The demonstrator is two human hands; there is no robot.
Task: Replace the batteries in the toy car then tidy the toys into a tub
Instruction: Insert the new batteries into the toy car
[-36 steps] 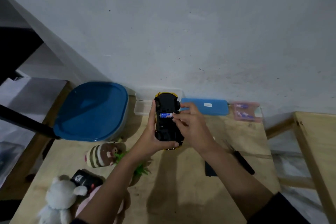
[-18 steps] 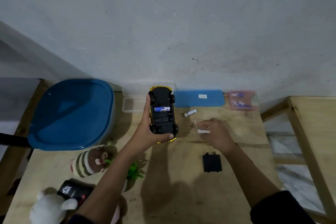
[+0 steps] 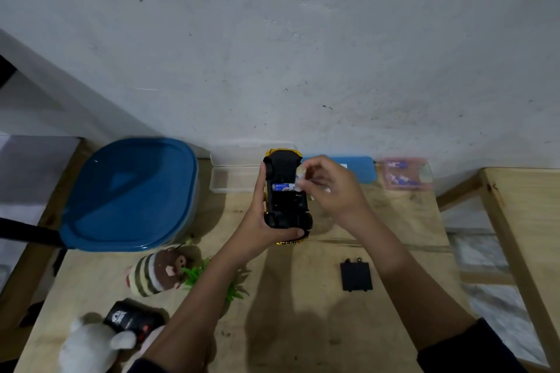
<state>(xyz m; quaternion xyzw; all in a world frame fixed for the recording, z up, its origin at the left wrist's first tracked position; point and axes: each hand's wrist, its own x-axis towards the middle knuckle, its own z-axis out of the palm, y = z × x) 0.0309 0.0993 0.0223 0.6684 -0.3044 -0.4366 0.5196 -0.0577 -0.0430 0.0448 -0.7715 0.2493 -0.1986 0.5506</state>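
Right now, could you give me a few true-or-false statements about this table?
1. The left hand holds the toy car underside up. True.
2. The tub has its blue lid off. False: the lid sits on it.
3. The black battery cover lies on the table, apart from the car. True.
4. The car's battery bay is empty. False: one blue battery sits in it.
5. The right hand lies flat on the table. False: it pinches a small pale thing beside the car.

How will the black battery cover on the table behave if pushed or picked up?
The battery cover looks like a thin flat plastic panel, so probably light and stiff. Lying flat on the wooden table, it should slide rather than roll. Its small tabs on the far edge might snap if levered.
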